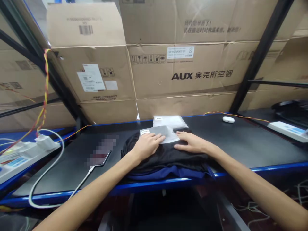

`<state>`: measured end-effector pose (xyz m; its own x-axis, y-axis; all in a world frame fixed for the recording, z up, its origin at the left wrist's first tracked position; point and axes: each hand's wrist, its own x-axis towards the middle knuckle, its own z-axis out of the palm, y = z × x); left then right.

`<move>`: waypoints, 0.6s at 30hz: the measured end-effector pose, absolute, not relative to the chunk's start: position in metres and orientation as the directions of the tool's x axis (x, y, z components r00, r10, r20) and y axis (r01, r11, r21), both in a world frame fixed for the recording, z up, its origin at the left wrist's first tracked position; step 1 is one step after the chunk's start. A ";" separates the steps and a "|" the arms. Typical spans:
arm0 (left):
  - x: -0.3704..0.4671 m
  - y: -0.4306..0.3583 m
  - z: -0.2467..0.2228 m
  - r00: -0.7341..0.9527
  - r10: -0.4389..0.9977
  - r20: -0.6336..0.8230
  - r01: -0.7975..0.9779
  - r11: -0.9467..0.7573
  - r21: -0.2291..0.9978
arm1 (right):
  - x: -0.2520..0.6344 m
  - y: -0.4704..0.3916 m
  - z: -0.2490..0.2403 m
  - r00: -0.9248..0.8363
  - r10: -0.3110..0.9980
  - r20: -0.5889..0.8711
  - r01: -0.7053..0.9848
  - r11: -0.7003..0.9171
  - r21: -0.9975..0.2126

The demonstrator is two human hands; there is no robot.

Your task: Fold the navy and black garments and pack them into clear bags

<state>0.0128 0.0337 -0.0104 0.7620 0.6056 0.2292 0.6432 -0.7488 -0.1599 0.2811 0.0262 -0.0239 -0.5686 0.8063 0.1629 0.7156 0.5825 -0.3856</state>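
A thin, see-through bag with a small white label lies on top of a pile of black cloth. The left hand rests on the bag, its fingers close together; I cannot tell if they pinch it. The right hand is at the bag's other end, with its thumb and fingers spread wide.

Some blue cloth pokes out under the black pile, by the front edge of the desk. That pile could slide off if a hand pulls it forward. The bag looks thin and slippery, so it could crease or slip if the hands push unevenly.

Just behind is another pale bag. If the hands push the pile back, it could get bumped. To the left is a phone on a white cord. The left arm is near that cord and could snag it, tugging the phone.
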 end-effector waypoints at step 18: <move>-0.090 0.044 -0.014 0.730 0.545 0.411 0.595 -0.804 0.009 | 0.282 0.022 -0.012 -0.545 0.805 0.233 0.713 0.592 -0.376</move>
